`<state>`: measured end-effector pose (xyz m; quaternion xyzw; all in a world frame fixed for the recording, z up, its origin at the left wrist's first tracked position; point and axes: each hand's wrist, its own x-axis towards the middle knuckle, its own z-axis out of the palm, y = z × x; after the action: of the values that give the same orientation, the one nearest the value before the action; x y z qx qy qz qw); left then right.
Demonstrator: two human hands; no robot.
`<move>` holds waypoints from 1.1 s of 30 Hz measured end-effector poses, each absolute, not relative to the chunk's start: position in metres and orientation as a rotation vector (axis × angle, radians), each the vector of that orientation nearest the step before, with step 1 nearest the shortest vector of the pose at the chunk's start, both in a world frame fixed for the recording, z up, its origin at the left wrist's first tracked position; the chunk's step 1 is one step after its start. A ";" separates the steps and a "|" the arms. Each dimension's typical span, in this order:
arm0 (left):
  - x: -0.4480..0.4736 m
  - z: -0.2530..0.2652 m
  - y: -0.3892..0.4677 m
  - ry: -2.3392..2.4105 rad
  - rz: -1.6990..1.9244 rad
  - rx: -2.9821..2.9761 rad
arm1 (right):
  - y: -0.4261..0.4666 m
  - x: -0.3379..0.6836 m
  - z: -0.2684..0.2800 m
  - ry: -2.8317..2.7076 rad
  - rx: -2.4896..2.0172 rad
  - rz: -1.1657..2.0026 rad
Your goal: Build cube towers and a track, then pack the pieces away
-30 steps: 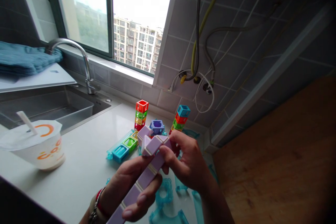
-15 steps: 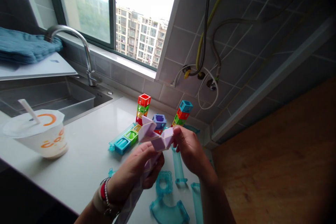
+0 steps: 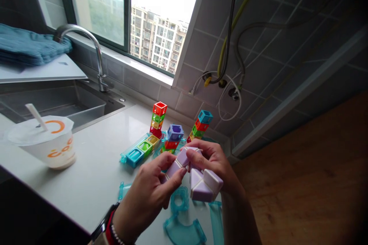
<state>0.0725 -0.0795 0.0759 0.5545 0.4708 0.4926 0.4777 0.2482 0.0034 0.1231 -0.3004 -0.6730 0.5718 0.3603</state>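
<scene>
A light purple snake puzzle point(image 3: 201, 188) with pale edges, made of jointed wedges, is held between both hands above the counter. My left hand point(image 3: 153, 182) is closed on its left part, the thumb lying along the wedges. My right hand point(image 3: 211, 157) grips the upper part, thumb pressed on top. A folded cluster of wedges hangs below the right thumb. Just behind the hands rises a short stack with a purple cube point(image 3: 175, 133) on top. Fingers cover some of the puzzle's middle.
Two block towers, one red-topped point(image 3: 159, 108) and one blue-topped point(image 3: 205, 116), stand near the wall. Clear teal track pieces point(image 3: 185, 229) lie below my hands. At left are a lidded drink cup point(image 3: 47, 147) with a straw, a sink point(image 3: 86, 103) and a faucet point(image 3: 97, 53).
The snake puzzle has turned, and its folded end now hangs lower right. My right hand has shifted onto its upper part, and my left hand has rolled over, showing its back.
</scene>
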 end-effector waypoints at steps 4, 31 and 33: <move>0.072 0.073 -0.076 1.106 1.183 1.347 | 0.006 0.252 0.125 -1.763 -0.772 1.471; 0.051 0.089 -0.075 0.811 1.146 1.334 | 0.006 0.226 0.105 -1.131 -0.591 1.903; 0.052 0.090 -0.074 0.806 1.231 1.246 | 0.006 0.223 0.104 -1.081 -0.570 1.845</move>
<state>0.0521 -0.0740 0.0903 0.5310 0.3434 0.5244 0.5701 0.2229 0.0061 0.1042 -0.2302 -0.4368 0.7453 0.4480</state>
